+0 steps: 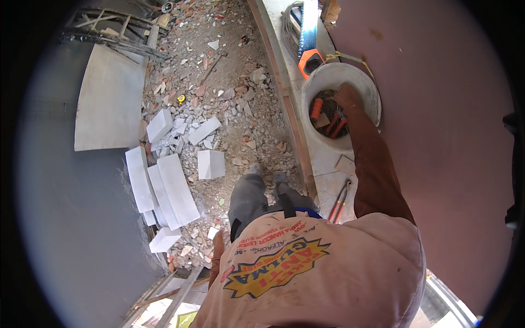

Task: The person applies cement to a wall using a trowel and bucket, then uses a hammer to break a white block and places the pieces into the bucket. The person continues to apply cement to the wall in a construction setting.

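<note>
Inside the bucket (336, 75), your right hand (348, 98) hides its grip, so I cannot tell its state; groping unseen among orange tool handles (316, 109) could nick you.

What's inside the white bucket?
The bucket holds an orange handle, red handles and a tan scrap. The right hand covers part; whatever lies beneath these can't be seen.

Right hand (349, 97) in bucket (332, 143), fingertips hidden, hold unclear, saw (309, 33) cut off
</note>
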Available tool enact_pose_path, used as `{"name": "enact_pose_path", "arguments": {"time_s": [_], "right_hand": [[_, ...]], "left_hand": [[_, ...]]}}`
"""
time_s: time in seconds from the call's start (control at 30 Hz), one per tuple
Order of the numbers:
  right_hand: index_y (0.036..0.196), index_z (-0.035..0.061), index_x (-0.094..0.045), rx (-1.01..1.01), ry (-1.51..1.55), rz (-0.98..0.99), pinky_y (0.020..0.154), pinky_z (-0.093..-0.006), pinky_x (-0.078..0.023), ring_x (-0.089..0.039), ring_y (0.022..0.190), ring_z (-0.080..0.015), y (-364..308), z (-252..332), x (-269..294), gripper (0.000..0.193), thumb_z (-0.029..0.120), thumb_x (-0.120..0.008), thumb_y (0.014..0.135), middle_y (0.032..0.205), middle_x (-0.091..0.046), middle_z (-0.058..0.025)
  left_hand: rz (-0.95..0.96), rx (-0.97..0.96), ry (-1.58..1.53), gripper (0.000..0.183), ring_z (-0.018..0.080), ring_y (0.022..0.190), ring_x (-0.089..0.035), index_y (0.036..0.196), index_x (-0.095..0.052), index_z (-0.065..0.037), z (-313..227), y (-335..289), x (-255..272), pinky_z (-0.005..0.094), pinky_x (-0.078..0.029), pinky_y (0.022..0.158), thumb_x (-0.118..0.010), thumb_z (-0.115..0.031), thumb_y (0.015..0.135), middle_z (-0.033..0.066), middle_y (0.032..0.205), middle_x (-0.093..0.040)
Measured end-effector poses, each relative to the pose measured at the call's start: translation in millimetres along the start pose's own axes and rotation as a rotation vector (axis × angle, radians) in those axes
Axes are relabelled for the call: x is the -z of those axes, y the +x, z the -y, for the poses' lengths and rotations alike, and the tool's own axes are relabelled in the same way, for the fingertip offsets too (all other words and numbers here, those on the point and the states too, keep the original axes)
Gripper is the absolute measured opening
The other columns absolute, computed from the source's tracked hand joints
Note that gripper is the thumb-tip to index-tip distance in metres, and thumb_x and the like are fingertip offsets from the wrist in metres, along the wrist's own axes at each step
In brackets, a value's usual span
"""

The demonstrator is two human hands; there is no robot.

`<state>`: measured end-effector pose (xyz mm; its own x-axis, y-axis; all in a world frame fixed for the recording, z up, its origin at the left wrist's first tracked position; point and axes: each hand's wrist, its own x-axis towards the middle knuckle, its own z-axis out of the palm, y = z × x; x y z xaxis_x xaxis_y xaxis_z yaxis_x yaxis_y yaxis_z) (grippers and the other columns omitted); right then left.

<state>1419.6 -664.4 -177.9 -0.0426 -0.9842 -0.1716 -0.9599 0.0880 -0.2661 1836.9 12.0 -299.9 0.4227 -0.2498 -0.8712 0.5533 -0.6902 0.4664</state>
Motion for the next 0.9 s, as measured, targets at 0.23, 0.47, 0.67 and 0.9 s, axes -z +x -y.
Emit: {"name": "enact_pose_path", "arguments": {"time_s": [0.23, 0.47, 0.67, 0.9], "right_hand": [[0.107, -0.0002, -0.073, 0.130, 0.480, -0.175, 0.091, -0.0397, -0.050, -0.066, 0.105, -0.0340, -48.9, -16.6, 30.1, 0.033, 0.024, -0.073, 0.083, 0.110, -0.070, -0.0208], [0.109, -0.0005, -0.072, 0.026, 1.139, -0.171, 0.082, -0.0336, -0.051, -0.064, 0.090, -0.0173, -76.5, -23.5, 52.2, 0.034, 0.027, -0.073, 0.089, 0.101, -0.071, -0.0080], [0.129, -0.0003, -0.058, -0.012, 1.191, 0.186, 0.097, -0.0371, -0.046, -0.061, 0.110, -0.0249, -129.3, 0.1, 68.1, 0.050, 0.040, -0.050, 0.100, 0.118, -0.064, -0.0150], [0.099, 0.0048, -0.057, 0.380, 1.351, 0.513, 0.065, -0.0270, -0.043, -0.053, 0.075, -0.0137, -214.2, 120.0, 12.4, 0.014, 0.018, -0.057, 0.095, 0.085, -0.056, -0.0039]], "left_hand": [[0.056, -0.027, 0.147, 0.044, 0.0316, 0.107, -0.062, 0.133, -0.056, -0.009, 18.5, 6.8, -20.0, 0.0422, -0.047, 0.093, -0.055, -0.030, 0.094, 0.0123, 0.119, -0.066], [0.114, -0.703, 1.235, 0.034, 0.0340, 0.100, -0.066, 0.118, -0.065, -0.004, 25.1, 39.7, -15.6, 0.0433, -0.050, 0.090, -0.057, -0.024, 0.091, 0.0156, 0.107, -0.069], [-0.078, -0.556, 0.449, 0.035, 0.0234, 0.080, -0.063, 0.086, -0.071, -0.002, -44.8, 30.6, -60.2, 0.0435, -0.046, 0.071, -0.053, -0.031, 0.093, 0.0175, 0.081, -0.067], [0.120, -0.770, 0.206, 0.043, 0.0279, 0.114, -0.062, 0.122, -0.068, -0.007, -155.9, -89.3, -138.1, 0.0403, -0.046, 0.099, -0.062, -0.037, 0.092, 0.0142, 0.122, -0.067]]}}
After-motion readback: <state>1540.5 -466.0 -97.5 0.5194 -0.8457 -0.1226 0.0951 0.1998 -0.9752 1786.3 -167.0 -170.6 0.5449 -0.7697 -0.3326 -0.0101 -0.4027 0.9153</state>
